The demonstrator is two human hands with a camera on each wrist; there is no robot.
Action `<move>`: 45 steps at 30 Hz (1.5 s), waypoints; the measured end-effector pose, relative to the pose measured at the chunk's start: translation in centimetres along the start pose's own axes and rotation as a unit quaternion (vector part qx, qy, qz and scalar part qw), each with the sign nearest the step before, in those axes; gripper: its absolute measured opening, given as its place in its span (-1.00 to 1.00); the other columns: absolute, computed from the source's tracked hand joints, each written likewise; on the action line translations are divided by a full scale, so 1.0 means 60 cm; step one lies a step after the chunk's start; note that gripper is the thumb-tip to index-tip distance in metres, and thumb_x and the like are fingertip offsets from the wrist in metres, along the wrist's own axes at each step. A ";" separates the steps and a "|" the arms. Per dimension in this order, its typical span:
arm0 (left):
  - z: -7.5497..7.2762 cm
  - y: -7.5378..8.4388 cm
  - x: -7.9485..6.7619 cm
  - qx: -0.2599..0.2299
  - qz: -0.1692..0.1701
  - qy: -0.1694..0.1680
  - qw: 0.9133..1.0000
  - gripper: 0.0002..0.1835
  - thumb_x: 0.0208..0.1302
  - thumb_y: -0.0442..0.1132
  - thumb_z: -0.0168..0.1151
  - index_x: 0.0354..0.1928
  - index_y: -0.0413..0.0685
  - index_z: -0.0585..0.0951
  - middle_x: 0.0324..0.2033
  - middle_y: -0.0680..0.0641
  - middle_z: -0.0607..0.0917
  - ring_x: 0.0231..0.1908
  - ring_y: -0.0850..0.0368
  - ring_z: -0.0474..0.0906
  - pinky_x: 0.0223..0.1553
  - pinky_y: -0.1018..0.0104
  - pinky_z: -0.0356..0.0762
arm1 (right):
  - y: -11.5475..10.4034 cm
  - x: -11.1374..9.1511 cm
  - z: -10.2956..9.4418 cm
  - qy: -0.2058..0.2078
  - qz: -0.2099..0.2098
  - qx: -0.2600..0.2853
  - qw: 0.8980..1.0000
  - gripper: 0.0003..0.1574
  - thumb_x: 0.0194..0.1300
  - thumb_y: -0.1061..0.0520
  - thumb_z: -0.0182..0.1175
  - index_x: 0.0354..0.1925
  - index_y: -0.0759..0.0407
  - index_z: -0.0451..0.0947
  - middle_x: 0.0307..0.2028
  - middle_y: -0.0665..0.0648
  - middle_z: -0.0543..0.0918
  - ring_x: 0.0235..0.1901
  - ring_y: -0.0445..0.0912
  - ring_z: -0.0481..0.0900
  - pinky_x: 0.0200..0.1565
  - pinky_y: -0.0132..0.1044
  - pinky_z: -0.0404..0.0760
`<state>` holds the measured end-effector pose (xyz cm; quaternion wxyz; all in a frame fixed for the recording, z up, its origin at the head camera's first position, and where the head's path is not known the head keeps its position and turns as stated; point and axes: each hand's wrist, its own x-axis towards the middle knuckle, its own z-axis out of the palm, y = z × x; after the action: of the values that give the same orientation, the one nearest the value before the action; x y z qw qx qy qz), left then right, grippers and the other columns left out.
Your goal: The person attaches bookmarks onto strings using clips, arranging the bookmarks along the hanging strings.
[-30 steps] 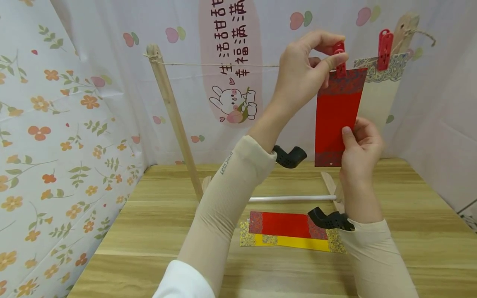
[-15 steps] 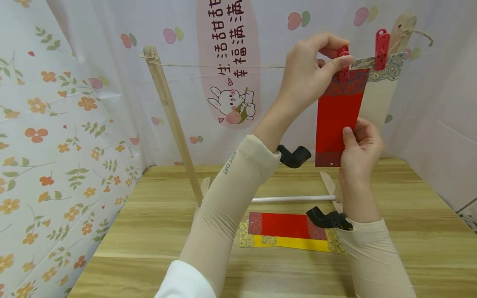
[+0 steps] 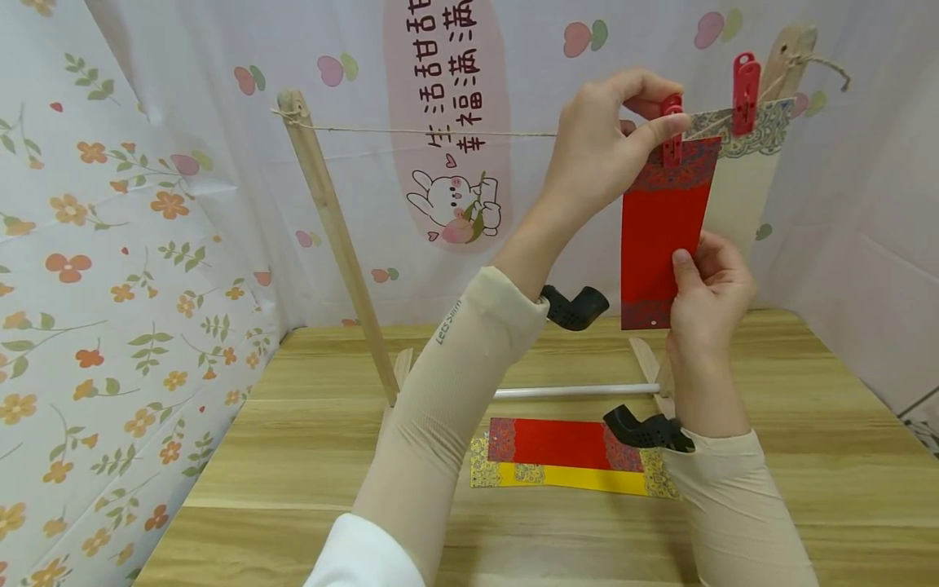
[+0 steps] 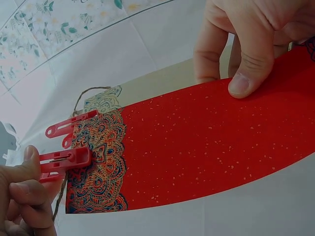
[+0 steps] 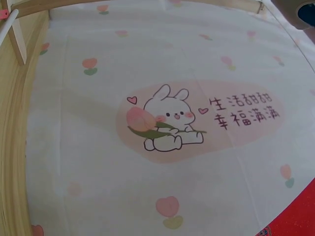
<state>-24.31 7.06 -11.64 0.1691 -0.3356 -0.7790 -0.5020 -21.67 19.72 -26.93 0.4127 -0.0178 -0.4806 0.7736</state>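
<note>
My left hand (image 3: pixel 605 147) pinches a red clothespin (image 3: pixel 672 151) between thumb and fingers, at the top edge of a red paper card (image 3: pixel 663 244). In the left wrist view, the clothespin (image 4: pixel 74 158) overlaps the card's patterned end (image 4: pixel 101 167), near the twine. Lower down, my right hand (image 3: pixel 711 285) grips the card's right edge, its thumb lying on the front. Behind it, a cream card (image 3: pixel 748 179) hangs from the twine (image 3: pixel 440 132) under another red clothespin (image 3: pixel 745 94). The right wrist view catches only a corner of the red card (image 5: pixel 295 216).
Wooden posts (image 3: pixel 337 244) hold the twine above the wood-grain table (image 3: pixel 293 456). A white rod (image 3: pixel 572 392) runs low between them. On the table, a second red card (image 3: pixel 557 443) overlaps a yellow card (image 3: pixel 587 481). A printed curtain (image 3: pixel 330 204) hangs behind.
The left hand and its clothespin have come down slightly, so the clothespin reaches lower over the card's top edge. The right hand's hold looks the same. The head view has shifted a little.
</note>
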 end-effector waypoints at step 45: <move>-0.020 -0.075 -0.111 -0.110 0.052 -0.080 0.989 -0.66 0.34 -0.33 0.28 0.14 -0.21 0.63 -0.02 -0.14 0.71 -0.34 0.12 0.71 -0.35 0.49 0.45 | 0.001 -0.060 -0.069 -0.019 -0.103 -0.207 0.973 -0.83 0.20 0.36 0.32 -0.19 0.37 0.70 -0.50 -0.16 0.66 -0.49 -0.27 0.53 -0.48 -0.58 0.47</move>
<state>-22.70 2.43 -18.12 0.0941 -0.4313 -0.7114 -0.5469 -17.57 20.39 -30.53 0.4684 -0.0380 -0.6375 0.6106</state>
